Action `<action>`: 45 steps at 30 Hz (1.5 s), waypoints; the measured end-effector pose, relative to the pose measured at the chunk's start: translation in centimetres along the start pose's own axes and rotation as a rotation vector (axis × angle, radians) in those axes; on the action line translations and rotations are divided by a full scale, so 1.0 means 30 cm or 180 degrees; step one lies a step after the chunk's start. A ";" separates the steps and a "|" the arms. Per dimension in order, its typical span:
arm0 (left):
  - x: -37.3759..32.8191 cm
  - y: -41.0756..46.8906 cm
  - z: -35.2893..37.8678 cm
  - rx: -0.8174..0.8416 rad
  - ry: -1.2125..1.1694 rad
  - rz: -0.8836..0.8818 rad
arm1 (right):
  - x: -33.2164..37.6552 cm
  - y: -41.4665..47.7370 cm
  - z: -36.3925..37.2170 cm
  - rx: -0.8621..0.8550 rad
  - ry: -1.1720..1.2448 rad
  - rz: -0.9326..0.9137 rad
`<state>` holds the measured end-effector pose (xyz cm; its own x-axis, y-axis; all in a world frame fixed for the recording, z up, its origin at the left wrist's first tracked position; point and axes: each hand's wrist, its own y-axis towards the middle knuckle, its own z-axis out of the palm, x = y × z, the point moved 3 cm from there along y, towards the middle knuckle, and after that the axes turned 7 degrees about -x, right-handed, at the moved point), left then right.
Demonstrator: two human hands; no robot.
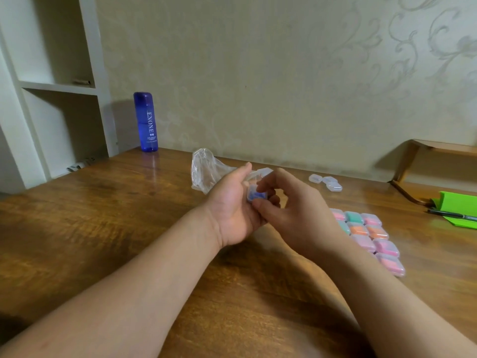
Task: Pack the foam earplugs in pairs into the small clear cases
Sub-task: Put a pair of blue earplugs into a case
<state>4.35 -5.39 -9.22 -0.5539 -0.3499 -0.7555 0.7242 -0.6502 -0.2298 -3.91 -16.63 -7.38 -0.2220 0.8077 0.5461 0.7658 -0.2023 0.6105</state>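
Your right fingertips (259, 203) pinch narrowly on the small clear case (251, 189) of blue earplugs (255, 196) held in your left hand (232, 210), so the filled cases (369, 233) at near right lie closest to your right hand (296, 213).

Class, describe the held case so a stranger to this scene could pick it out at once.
Above the middle of the wooden table, the left hand and right hand meet. Pinched between them is a small clear case. It alone holds blue earplugs and is off the table, unlike the pink, orange and green filled cases in rows at right.
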 end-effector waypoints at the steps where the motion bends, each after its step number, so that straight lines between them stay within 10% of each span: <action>1: 0.001 0.000 0.001 0.0027 0.0022 -0.0014 | 0.001 -0.001 -0.001 -0.0004 -0.0033 0.0015; 35: 0.028 -0.036 0.075 0.0158 0.1028 0.0802 | -0.069 0.055 -0.223 -0.0020 -0.0493 0.0207; 45: 0.011 -0.038 0.064 -0.0057 0.1171 0.1417 | -0.194 -0.178 -0.329 0.0717 -0.1012 0.0513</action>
<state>2.54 -6.07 -8.03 -0.0172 -0.3275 -0.9447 0.8634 -0.4814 0.1512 -12.67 -25.71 -8.17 0.0818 0.9135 0.3986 0.8961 -0.2424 0.3718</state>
